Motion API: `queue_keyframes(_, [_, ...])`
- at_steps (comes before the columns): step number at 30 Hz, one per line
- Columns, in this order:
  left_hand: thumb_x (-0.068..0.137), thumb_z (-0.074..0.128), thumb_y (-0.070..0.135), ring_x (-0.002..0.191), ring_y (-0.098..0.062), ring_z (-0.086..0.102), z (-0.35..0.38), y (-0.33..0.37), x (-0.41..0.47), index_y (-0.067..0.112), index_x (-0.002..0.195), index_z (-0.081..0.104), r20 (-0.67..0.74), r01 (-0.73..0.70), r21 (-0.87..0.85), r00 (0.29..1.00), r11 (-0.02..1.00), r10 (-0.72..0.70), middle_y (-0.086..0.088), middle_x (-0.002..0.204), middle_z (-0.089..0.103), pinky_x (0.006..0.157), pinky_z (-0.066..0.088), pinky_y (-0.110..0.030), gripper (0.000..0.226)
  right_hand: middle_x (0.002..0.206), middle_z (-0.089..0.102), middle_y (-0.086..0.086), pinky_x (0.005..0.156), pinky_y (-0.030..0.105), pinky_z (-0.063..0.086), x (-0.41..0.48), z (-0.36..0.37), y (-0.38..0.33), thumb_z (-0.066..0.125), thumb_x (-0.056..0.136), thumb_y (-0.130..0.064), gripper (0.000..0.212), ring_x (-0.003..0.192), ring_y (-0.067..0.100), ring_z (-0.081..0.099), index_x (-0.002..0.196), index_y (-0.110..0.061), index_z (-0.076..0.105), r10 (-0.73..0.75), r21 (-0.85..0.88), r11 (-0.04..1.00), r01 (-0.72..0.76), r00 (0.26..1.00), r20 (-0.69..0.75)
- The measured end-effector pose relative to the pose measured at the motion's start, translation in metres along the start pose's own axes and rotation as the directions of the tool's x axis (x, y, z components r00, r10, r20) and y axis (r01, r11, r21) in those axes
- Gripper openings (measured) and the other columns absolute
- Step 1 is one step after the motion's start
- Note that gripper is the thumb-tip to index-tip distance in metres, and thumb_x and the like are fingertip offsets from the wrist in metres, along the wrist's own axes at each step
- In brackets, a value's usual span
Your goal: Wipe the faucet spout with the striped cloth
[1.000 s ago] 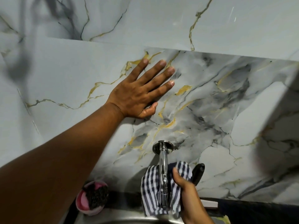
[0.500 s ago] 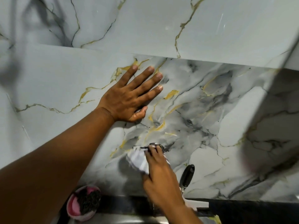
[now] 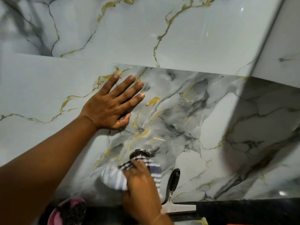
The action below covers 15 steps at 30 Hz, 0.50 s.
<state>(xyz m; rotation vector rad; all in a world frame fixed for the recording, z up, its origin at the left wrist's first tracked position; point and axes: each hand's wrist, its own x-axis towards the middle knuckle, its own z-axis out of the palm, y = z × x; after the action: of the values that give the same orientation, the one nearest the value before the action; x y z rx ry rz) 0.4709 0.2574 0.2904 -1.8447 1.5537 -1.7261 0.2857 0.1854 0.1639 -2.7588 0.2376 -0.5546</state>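
Observation:
The chrome faucet [image 3: 140, 153] sticks out of the marble wall; only its round base flange shows, and the spout is hidden under cloth and hand. My right hand [image 3: 141, 179] grips the blue-and-white striped cloth [image 3: 116, 177], pressed around the spout just below the flange. The cloth is blurred. My left hand [image 3: 112, 105] lies flat against the wall, fingers spread, up and left of the faucet, holding nothing.
A squeegee [image 3: 174, 181] with a black handle and white blade leans on the wall just right of my right hand. A pink bowl [image 3: 55, 216] holding a dark scrubber stands at the lower left. A dark counter ledge [image 3: 243, 211] runs along the bottom.
My right hand went from holding the cloth low on the spout up to the base flange, and now sits slightly lower with the cloth bunched around the spout. The left hand stayed on the wall.

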Motion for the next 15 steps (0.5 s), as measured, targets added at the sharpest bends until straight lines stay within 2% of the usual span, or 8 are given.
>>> queue_keyframes(1, [0.092, 0.038, 0.04, 0.15, -0.04, 0.023, 0.001, 0.0, 0.0, 0.011, 0.154, 0.034, 0.004, -0.001, -0.003, 1.0, 1.0, 0.001, -0.017, 0.161, 0.029, 0.118, 0.022, -0.063, 0.068, 0.076, 0.078, -0.008, 0.077, 0.022, 0.057, -0.004, 0.003, 0.008, 0.06, 0.058, -0.043, 0.03, 0.085, 0.013, 0.074, 0.082, -0.033, 0.074, 0.064, -0.004, 0.998, -0.065, 0.991, -0.114])
queue_keyframes(3, [0.093, 0.037, 0.039, 0.15, -0.04, 0.022, 0.001, 0.0, -0.001, 0.011, 0.154, 0.034, 0.021, -0.003, -0.003, 1.0, 1.0, 0.004, -0.017, 0.161, 0.029, 0.119, 0.02, -0.062, 0.067, 0.062, 0.07, -0.028, 0.063, 0.014, 0.048, -0.02, 0.041, 0.028, 0.018, 0.08, -0.053, 0.038, 0.071, -0.007, 0.072, 0.067, -0.055, 0.053, -0.066, 0.049, 0.987, 0.156, 0.654, -0.753])
queue_keyframes(4, [0.093, 0.037, 0.039, 0.15, -0.04, 0.021, -0.001, 0.0, -0.001, 0.011, 0.154, 0.034, 0.036, 0.001, -0.012, 0.999, 1.0, -0.001, -0.017, 0.161, 0.029, 0.119, 0.018, -0.062, 0.067, 0.062, 0.065, -0.037, 0.066, 0.005, 0.041, -0.038, 0.038, 0.029, 0.001, 0.082, -0.065, 0.051, 0.071, -0.021, 0.065, 0.062, -0.061, 0.048, 0.009, 0.164, 0.965, 0.204, 0.598, -0.802])
queue_keyframes(6, [0.093, 0.038, 0.037, 0.15, -0.041, 0.02, -0.004, 0.0, -0.005, 0.009, 0.153, 0.034, 0.068, 0.027, -0.059, 0.997, 0.998, -0.023, -0.019, 0.161, 0.029, 0.121, 0.012, -0.061, 0.067, 0.089, 0.075, -0.026, 0.077, -0.001, 0.041, -0.091, 0.001, 0.039, 0.05, 0.068, -0.078, 0.032, 0.068, -0.026, 0.06, 0.075, -0.053, 0.068, 0.202, 0.744, 0.668, -0.017, 0.967, -0.159])
queue_keyframes(8, [0.088, 0.042, 0.032, 0.15, -0.043, 0.019, -0.014, 0.014, 0.001, 0.005, 0.152, 0.036, 0.1, 0.146, -0.155, 0.986, 0.977, -0.132, -0.023, 0.161, 0.029, 0.121, 0.006, -0.062, 0.069, 0.08, 0.077, -0.016, 0.073, 0.007, 0.049, -0.143, -0.041, 0.043, 0.07, 0.06, -0.058, 0.053, 0.062, -0.013, 0.063, 0.094, -0.018, 0.072, 0.217, 0.8, 0.543, -0.257, 0.963, 0.162])
queue_keyframes(10, [0.079, 0.05, 0.028, 0.15, -0.043, 0.017, -0.036, 0.048, 0.017, 0.004, 0.144, 0.044, 0.199, 0.362, -0.306, 0.929, 0.881, -0.313, -0.024, 0.161, 0.027, 0.12, 0.011, -0.063, 0.069, 0.074, 0.077, -0.018, 0.074, 0.009, 0.05, -0.147, -0.072, 0.056, 0.068, 0.085, -0.015, 0.025, 0.071, -0.012, 0.064, 0.108, -0.006, 0.068, 0.354, 0.797, 0.483, -0.364, 0.913, 0.203])
queue_keyframes(13, [0.083, 0.054, 0.035, 0.13, -0.022, 0.051, -0.089, 0.124, 0.029, 0.022, 0.122, 0.062, 0.486, 0.642, -0.653, 0.762, 0.402, -0.427, -0.005, 0.144, 0.053, 0.103, 0.045, -0.041, 0.041, 0.101, 0.074, -0.003, 0.072, 0.002, 0.048, -0.168, -0.109, 0.096, 0.056, 0.092, -0.002, 0.029, 0.096, -0.003, 0.061, 0.12, -0.001, 0.063, 0.377, 0.652, 0.569, -0.501, 0.864, 0.335])
queue_keyframes(15, [0.087, 0.058, 0.043, 0.104, -0.01, 0.066, -0.123, 0.196, 0.034, 0.035, 0.111, 0.068, 0.797, 0.755, -0.601, 0.541, -0.262, -0.269, 0.011, 0.114, 0.07, 0.087, 0.051, -0.029, 0.027, 0.133, 0.055, 0.015, 0.09, 0.006, 0.037, -0.195, -0.133, 0.115, 0.048, 0.095, -0.001, 0.038, 0.127, 0.012, 0.049, 0.132, 0.008, 0.047, 0.389, 0.64, 0.562, -0.525, 0.85, 0.356])
